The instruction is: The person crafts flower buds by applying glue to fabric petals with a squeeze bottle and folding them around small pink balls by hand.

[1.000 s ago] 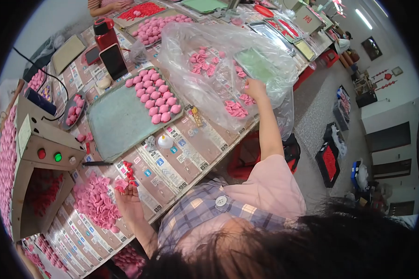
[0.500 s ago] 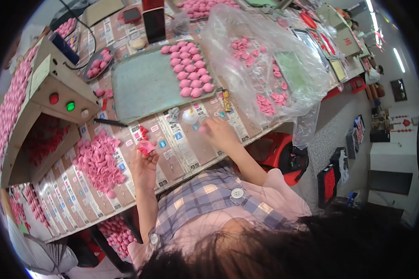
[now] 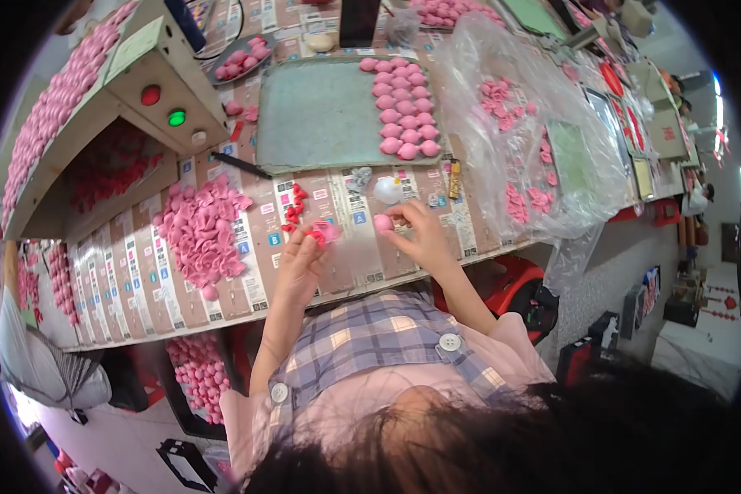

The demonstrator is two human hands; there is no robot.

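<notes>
L hand [image 3: 301,265], nearly closed, pinches pink-&-red pc [image 3: 328,232]; R hand [image 3: 425,237], parted ball-wide, pinches rnd pink ball [image 3: 383,223]; both abv tbl [image 3: 356,257].

One left hand [image 3: 302,267] and one right hand [image 3: 421,237], the right with one ball [image 3: 384,223], the left with one pink petal [image 3: 328,231]. One counter [image 3: 132,288] carries one tray [image 3: 313,115] with just over twenty balls, one pen [image 3: 240,165], one white egg [image 3: 388,190], one foil lump [image 3: 359,179], one yellow tube [image 3: 454,179] and one clear bag [image 3: 469,82]. Red bits [image 3: 297,194]: several, overlapping. Heaped petals [image 3: 202,235]: dozens, uncountable. The box [image 3: 132,70] has one red button [image 3: 151,95], one green button [image 3: 177,118] and one pale knob [image 3: 198,137].
</notes>
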